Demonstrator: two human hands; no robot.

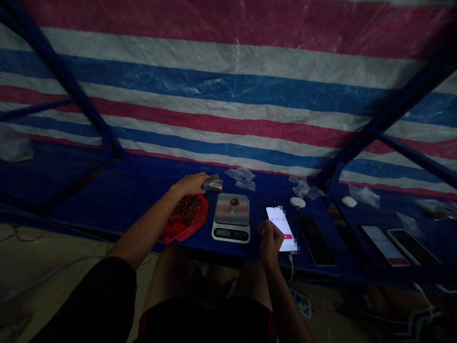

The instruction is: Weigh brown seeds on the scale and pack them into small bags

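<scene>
My left hand reaches over a red plastic bag of small brown pieces and is closed on a small clear packet filled with the same brown stuff. A digital kitchen scale sits right of the red bag with a small brown heap on its platform. My right hand hovers curled in front of a lit phone lying on the blue table; what its fingers hold, if anything, I cannot make out.
Several clear little bags lie at the back of the blue table. Other phones and two white earbud cases lie to the right. A blue metal frame and a striped tarp stand behind. Cables run on the floor.
</scene>
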